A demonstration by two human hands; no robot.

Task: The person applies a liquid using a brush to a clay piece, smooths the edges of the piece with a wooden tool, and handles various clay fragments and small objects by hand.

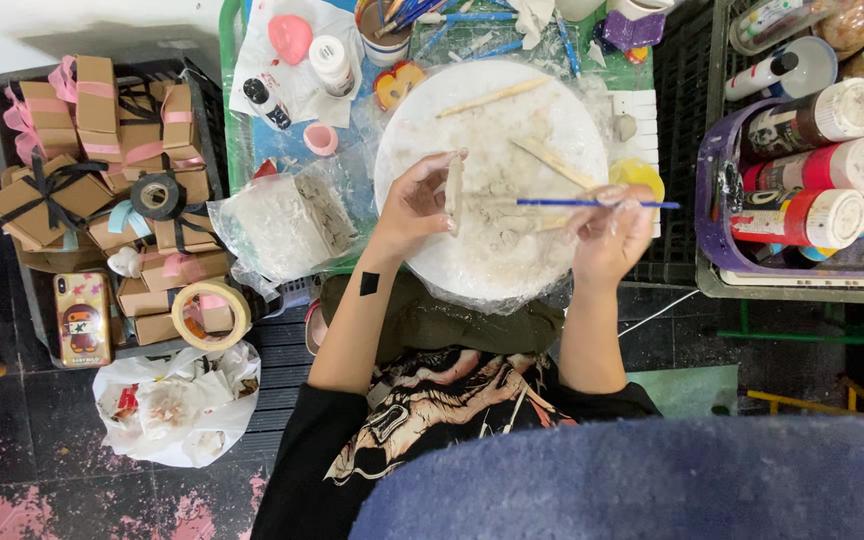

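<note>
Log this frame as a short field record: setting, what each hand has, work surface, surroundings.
setting: craft table seen from above, person seated
left hand: holds a pale clay piece upright
right hand: grips a blue-handled brush, tip pointing at the clay piece
work surface: round white board under plastic film, wooden sticks on it
left side: crate of brown gift boxes with ribbons, tape roll, phone
right side: purple basket of paint bottles
</note>
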